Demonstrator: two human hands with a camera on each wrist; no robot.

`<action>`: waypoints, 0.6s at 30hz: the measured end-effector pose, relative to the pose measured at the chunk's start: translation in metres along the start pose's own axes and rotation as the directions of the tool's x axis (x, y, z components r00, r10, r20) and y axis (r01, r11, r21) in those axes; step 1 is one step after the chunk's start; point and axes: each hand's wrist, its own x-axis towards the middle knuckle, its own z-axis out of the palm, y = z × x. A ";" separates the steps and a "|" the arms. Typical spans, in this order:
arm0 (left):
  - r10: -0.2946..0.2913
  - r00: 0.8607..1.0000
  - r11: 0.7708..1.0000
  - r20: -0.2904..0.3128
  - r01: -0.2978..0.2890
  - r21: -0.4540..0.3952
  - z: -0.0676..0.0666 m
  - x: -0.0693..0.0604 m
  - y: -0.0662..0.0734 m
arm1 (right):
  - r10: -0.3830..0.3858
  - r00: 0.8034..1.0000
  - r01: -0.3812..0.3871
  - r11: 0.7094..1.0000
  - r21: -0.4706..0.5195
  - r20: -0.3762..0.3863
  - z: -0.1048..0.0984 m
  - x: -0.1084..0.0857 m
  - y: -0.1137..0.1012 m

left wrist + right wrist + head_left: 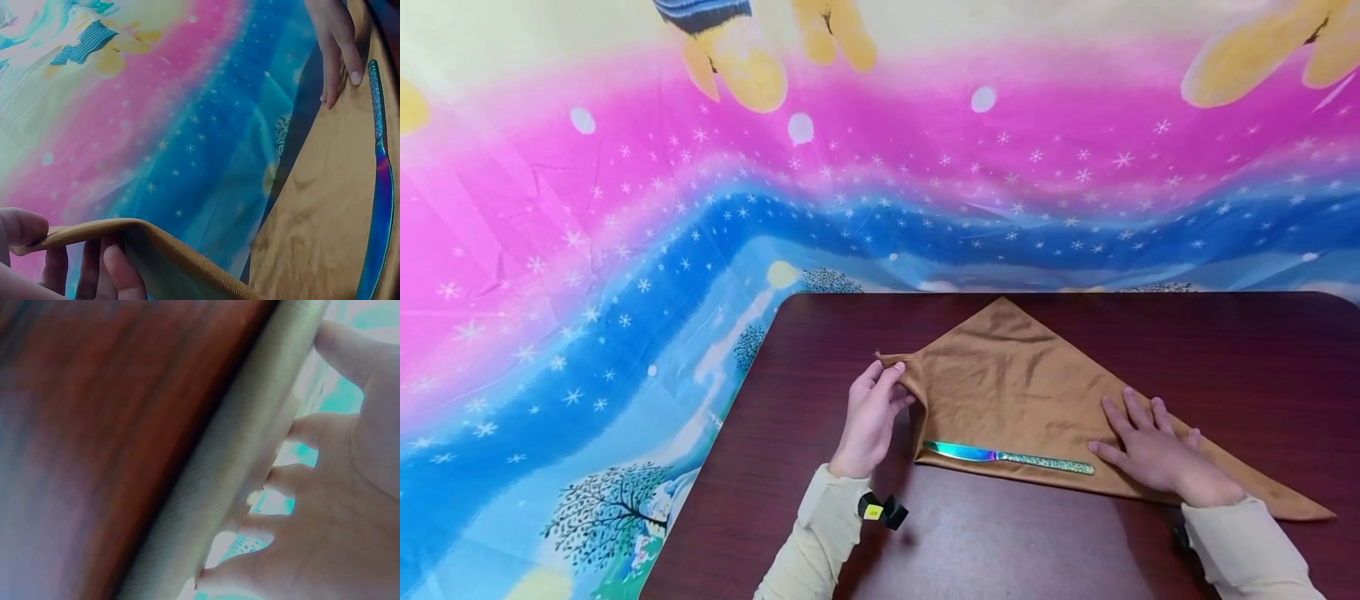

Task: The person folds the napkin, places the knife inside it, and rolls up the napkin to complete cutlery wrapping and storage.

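Observation:
A brown cloth napkin point(1000, 383), folded to a triangle, lies on the dark table. My left hand point(871, 412) pinches its left corner between thumb and fingers and holds it raised off the table, as the left wrist view also shows. Spread flat, my right hand point(1153, 446) rests on the right part of the napkin with straight fingers. Between the hands, an iridescent table knife point(1009, 457) lies on the napkin along its front edge, blade toward the left and patterned handle toward the right.
The reddish-brown wooden table point(1000, 542) has rounded far corners. Behind and to the left of it hangs a colourful printed backdrop cloth point(850, 167) in pink and blue. A black strap with a yellow tag point(872, 510) is on the left wrist.

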 end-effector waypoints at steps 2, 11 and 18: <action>0.002 1.000 1.000 0.009 -0.002 0.017 0.002 0.000 -0.001 | -0.001 1.000 0.001 1.000 0.002 -0.004 0.000 0.000 0.000; 0.016 0.998 0.998 0.054 -0.019 0.058 0.012 -0.002 -0.005 | 0.001 1.000 -0.001 1.000 0.006 -0.002 -0.001 0.000 -0.001; 0.050 0.994 0.989 0.093 -0.062 0.137 0.018 -0.002 -0.007 | -0.001 1.000 0.001 1.000 0.006 -0.002 -0.002 0.000 -0.001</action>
